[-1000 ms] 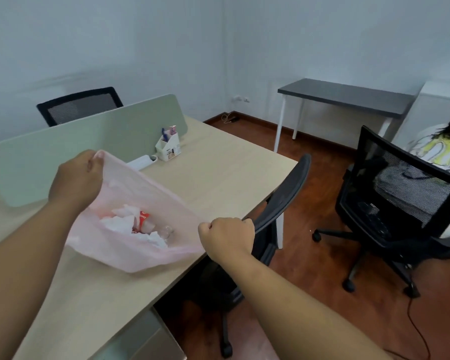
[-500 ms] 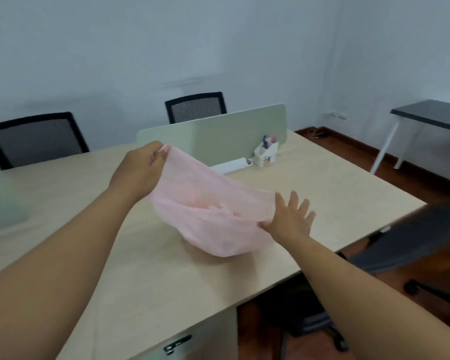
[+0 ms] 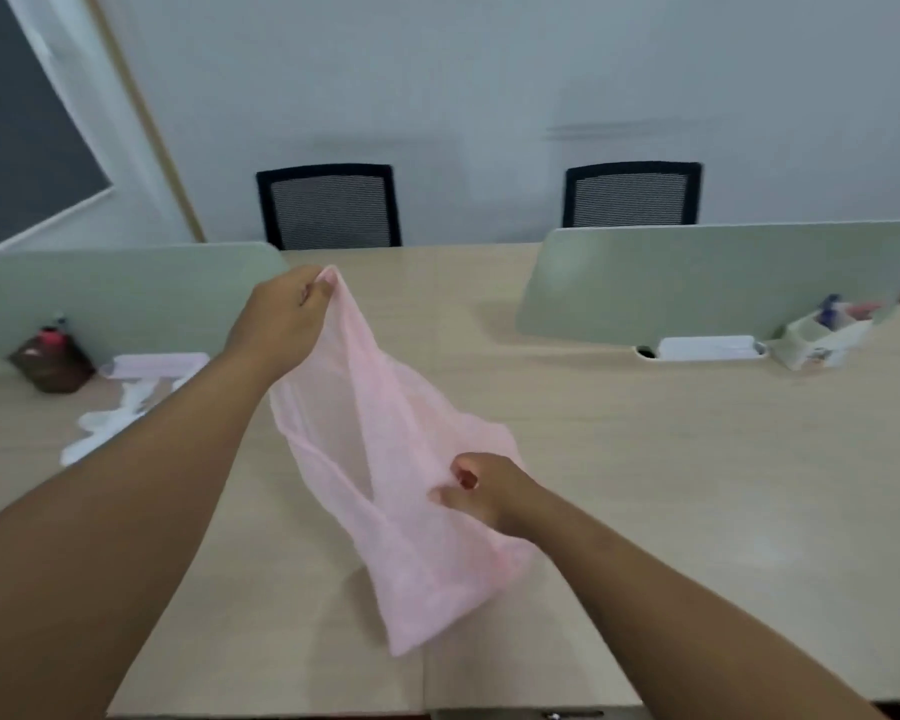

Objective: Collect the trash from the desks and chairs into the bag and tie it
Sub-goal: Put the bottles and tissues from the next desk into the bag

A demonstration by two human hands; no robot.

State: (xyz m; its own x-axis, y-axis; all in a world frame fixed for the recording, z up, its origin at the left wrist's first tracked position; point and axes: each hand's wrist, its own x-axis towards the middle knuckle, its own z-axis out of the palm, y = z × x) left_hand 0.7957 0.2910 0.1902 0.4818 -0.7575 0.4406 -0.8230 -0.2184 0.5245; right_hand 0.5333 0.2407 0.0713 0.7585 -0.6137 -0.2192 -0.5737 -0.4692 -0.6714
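A thin pink plastic bag hangs stretched over the light wooden desk. My left hand pinches the bag's top edge, lifted high. My right hand grips the bag's near edge lower down, at its middle. The bag's bottom sags toward the desk's front edge; its contents do not show through. White crumpled tissue lies on the desk at the left, partly hidden by my left forearm, beside a pale pink flat item.
Two grey-green divider panels stand along the desk's middle. A dark brown bottle sits far left. A white power strip and a white pen holder sit at the right. Two black mesh chairs stand behind the desk.
My view has swung left, bringing the left desk section and tissue into sight. My right hand, open half a second ago, has closed on the bag's edge. The left hand has lifted the bag higher.
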